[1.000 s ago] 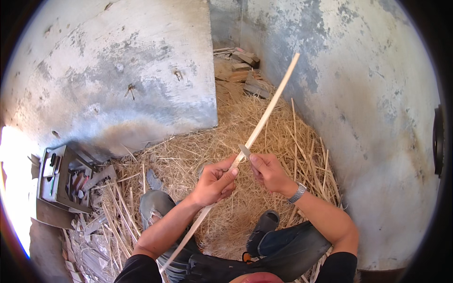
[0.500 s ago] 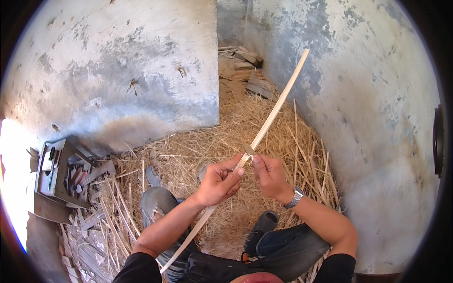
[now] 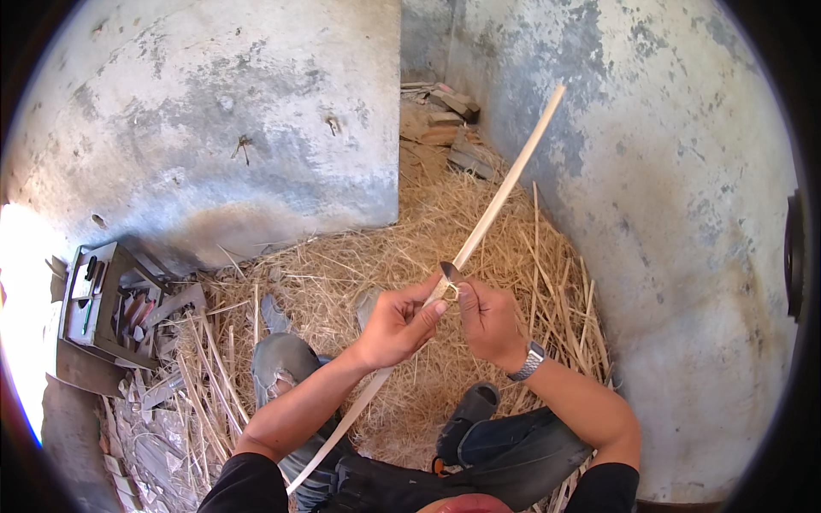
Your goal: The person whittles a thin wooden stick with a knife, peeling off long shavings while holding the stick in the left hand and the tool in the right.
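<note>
A long, pale wooden strip runs slantwise from the upper right, through my hands, down past my left forearm. My left hand is closed round it near the middle, thumb along its upper face. Just beyond that thumb, a small dark metal blade rests against the strip. My right hand, with a metal-banded watch on its wrist, is closed at the blade's near end; its fingers partly hide the grip. A thin pale shaving curls beside the right thumb.
Shavings cover the floor around my legs, with loose wooden strips along the right wall. A small open wooden stand holding tools is at the left. Wood blocks lie in the far corner. A dark sandal is below my hands.
The blade has tilted and now shows a darker face. A thin curl of wood has appeared between the blade and my right thumb. My left hand keeps nearly the same place.
</note>
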Demonstrator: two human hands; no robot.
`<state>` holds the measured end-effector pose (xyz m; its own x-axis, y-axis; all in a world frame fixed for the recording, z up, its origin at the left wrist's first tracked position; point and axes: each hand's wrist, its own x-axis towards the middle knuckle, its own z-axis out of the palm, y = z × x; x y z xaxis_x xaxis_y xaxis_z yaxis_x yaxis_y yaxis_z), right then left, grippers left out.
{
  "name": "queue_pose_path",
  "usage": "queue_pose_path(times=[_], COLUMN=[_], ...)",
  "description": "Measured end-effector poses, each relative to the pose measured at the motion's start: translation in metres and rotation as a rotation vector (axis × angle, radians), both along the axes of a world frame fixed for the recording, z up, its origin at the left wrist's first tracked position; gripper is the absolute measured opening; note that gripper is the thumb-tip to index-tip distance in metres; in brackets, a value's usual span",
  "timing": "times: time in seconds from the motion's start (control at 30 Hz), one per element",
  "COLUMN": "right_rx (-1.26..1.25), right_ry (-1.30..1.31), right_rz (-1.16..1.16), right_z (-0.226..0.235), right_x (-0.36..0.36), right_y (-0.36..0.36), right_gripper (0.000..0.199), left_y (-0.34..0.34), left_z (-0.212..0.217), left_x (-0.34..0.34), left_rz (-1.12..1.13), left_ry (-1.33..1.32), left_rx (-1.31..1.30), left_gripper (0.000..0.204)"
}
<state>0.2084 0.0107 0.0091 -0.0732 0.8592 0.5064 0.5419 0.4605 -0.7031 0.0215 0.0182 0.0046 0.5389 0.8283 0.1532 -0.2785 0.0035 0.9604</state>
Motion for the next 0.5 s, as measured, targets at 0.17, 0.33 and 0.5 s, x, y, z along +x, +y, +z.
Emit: queue_pose_path(times=[0.17,0.33,0.5], right_rx=[-0.392,-0.718,-0.342], right_ry=[0.252,0.634,0.362], right_rz=[0.282,0.497,0.210], right_z=[-0.001,0.012,0.020], right_x=[0.011,0.021,0.016], right_y=[0.005,0.008,0.004], right_gripper=[0.043,0.044,0.041], left_y=[0.005,0.007,0.003], left_z=[0.000,0.002,-0.008], left_x=[-0.007,-0.011,-0.004], left_rz=[-0.125,-0.152,0.126], left_ry=[-0.140,-0.148,0.228], left_rx=[-0.137,-0.142,0.169], left_gripper=[0.050,0.050,0.049])
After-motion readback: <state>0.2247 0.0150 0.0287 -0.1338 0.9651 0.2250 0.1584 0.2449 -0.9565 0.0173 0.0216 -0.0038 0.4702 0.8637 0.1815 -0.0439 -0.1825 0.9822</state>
